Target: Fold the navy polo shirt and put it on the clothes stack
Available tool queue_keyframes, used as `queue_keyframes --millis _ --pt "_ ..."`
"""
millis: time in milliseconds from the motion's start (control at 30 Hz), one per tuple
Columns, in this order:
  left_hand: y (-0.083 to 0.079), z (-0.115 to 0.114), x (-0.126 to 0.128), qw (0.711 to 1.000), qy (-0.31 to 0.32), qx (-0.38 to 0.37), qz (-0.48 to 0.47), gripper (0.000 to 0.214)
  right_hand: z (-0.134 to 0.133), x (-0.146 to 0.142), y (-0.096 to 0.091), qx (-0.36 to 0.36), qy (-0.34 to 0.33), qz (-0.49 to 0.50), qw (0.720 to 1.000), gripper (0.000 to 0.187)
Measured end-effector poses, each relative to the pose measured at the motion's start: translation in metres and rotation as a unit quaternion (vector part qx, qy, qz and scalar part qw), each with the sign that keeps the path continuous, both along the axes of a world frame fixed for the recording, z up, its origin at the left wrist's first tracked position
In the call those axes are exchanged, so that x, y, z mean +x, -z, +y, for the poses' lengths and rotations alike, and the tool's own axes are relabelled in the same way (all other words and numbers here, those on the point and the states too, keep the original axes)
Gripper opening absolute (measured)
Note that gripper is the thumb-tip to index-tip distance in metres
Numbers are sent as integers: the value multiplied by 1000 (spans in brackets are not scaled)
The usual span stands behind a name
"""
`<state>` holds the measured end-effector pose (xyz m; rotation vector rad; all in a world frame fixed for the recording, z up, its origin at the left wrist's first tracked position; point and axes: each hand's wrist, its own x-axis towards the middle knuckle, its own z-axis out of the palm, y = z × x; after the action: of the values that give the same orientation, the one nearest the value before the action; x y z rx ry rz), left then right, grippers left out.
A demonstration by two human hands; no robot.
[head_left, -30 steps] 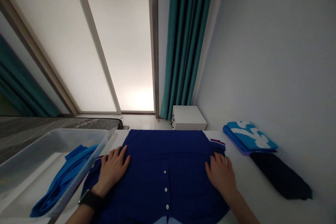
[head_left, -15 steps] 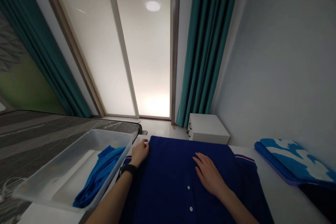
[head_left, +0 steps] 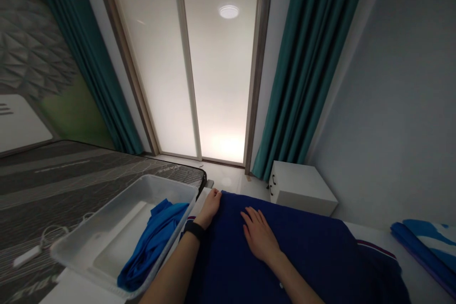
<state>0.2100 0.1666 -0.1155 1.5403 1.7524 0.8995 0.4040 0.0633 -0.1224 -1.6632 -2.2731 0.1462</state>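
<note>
A navy blue polo shirt (head_left: 302, 242) lies spread over a white table, with striped trim on its sleeve ends and a white button low on its front. At the far left corner of the shirt, my left hand (head_left: 210, 206) has its fingers closed on the fabric edge; a dark band circles that wrist. My right hand (head_left: 260, 235) rests palm down on the shirt with fingers stretched out, a short way right of the left hand. Its forearm covers part of the shirt front.
Left of the shirt stands a clear plastic bin (head_left: 81, 242) holding a bright blue garment (head_left: 153, 242). Folded blue-and-white cloth (head_left: 431, 242) lies at the right. Beyond the table are a white cabinet (head_left: 302, 185) and sliding doors; a mattress (head_left: 107, 166) is at left.
The view has swung left, so the scene sits further right. My right hand has slid left over the shirt, closer to my left hand, whose fingers have closed at the corner.
</note>
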Motion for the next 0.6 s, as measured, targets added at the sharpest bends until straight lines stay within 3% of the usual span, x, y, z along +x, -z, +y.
queue_keyframes --millis 133,300,467,600 --pt "2 14 5 993 -7 -89 -75 30 -4 1 8 -2 -4 -13 1000 47" --pt "-4 35 5 980 28 -158 -119 34 -7 2 8 -5 -9 -23 1000 47" --pt "-12 40 2 990 22 -97 -99 34 -7 2 6 -2 -5 -13 1000 47" --pt "-10 34 -3 999 -6 -37 -26 31 -11 1 3 -6 -5 -17 1000 47"
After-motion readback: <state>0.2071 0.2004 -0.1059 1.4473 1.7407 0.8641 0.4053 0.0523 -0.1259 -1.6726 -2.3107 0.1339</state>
